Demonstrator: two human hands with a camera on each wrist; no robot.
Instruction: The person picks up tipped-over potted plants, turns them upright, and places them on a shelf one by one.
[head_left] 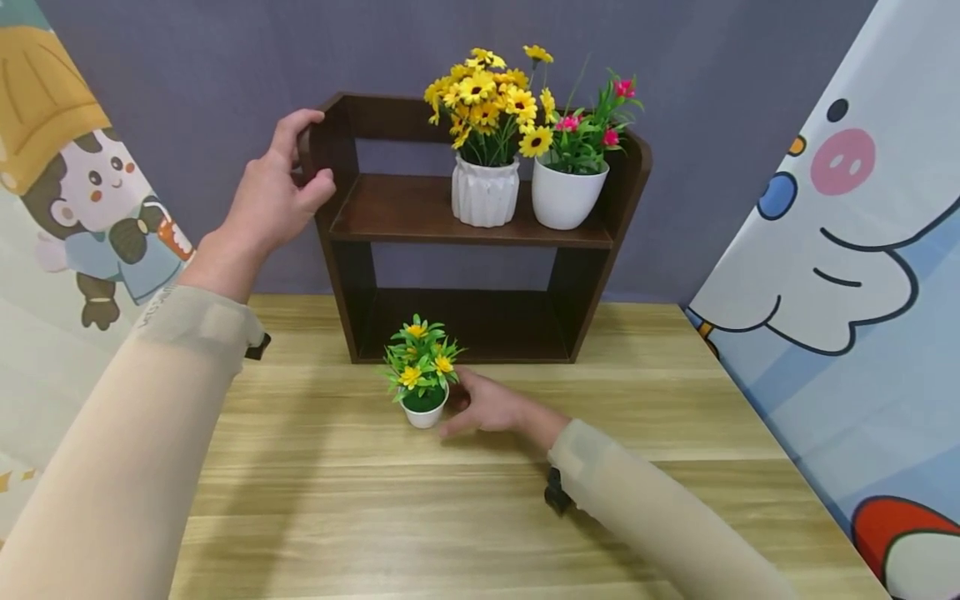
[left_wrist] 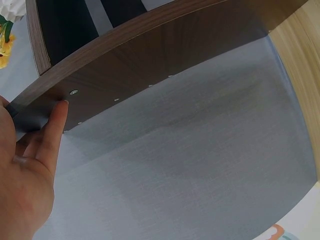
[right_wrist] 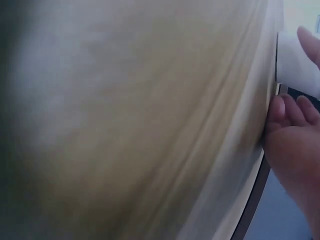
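Observation:
A small white pot with a green plant and yellow flowers (head_left: pixel 423 375) stands on the table in front of the brown wooden shelf (head_left: pixel 468 237). My right hand (head_left: pixel 483 406) is at the pot's right side, thumb and fingers spread apart beside it. In the right wrist view, the thumb overlaps the white pot (right_wrist: pixel 295 62) and the curved fingers lie below it. At the shelf's upper left, my left hand (head_left: pixel 277 187) holds the side panel, thumb at its front edge. The left wrist view shows a fingertip against the panel's outer face (left_wrist: pixel 135 75).
The upper shelf carries a ribbed white pot of yellow daisies (head_left: pixel 485 192) and a smooth white pot with pink flowers (head_left: pixel 567 196). Wood-grain table (head_left: pixel 360 508) extends around the shelf. A grey-blue cloth (head_left: pixel 705 125) hangs behind, with cartoon-printed panels at both sides.

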